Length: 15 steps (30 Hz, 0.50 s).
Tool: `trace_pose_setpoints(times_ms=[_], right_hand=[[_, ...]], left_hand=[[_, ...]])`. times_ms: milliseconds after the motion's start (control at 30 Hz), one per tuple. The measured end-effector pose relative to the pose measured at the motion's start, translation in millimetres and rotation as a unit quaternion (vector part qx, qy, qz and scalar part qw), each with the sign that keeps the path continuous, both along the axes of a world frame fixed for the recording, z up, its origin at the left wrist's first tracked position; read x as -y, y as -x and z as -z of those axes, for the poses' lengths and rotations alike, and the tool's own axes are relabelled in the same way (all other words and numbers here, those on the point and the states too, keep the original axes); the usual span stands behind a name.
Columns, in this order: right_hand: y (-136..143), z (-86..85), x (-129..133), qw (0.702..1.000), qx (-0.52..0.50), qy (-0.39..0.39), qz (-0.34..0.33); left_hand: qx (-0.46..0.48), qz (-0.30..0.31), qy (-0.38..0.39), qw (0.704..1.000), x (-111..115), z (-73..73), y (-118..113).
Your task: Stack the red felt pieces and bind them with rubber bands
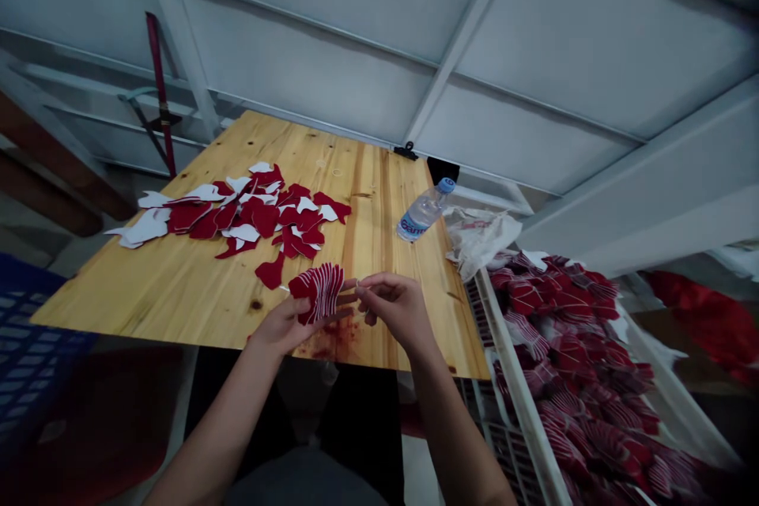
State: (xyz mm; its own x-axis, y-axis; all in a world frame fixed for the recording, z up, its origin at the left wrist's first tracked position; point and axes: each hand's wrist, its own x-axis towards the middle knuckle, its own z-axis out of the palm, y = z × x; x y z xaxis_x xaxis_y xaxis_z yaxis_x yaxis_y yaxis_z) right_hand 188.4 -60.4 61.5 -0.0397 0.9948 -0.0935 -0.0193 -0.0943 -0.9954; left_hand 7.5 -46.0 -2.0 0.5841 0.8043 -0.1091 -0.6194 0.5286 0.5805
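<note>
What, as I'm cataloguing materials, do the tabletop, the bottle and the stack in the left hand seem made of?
Tabletop: wood, smooth, perhaps varnished; grain and knots show. Bottle: likely clear, glossy plastic; its walls are see-through. Stack: matte, probably fabric or foam; thin red and white layers without shine.

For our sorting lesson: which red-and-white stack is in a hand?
The stack in the left hand, above the table; the other stacks lie in the crate.
</note>
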Motion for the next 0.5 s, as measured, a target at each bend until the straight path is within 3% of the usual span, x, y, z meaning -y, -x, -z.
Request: trace_pose_setpoints(times_ms=[133,200,267,333,500], right_hand=[[-5.7,13.4,-9.3,0.999,0.033,-0.019,0.001],[-11.6,20.0,-31.2,0.99,0.135,-0.033,-0.01],[-19.1,23.7,-67.5,0.948,0.313,-0.049,-0.011],[-27.0,23.5,-114.1,0.884,0.463,-0.06,0.006],[-44.4,15.1,-238.5,0.816,0.574,-0.029,0.051]], left_hand=[[-0.014,-0.019,0.007,1.0,-0.1,7.9,5.4],[-0.033,-0.05,0.023,0.998,-2.9,7.7,12.5],[-0.065,-0.092,0.039,0.993,-7.5,3.2,22.7],[-0.106,-0.148,0.054,0.982,-11.9,-4.4,35.1],[-0.186,-0.258,0.119,0.94,-15.7,-13.2,71.5]])
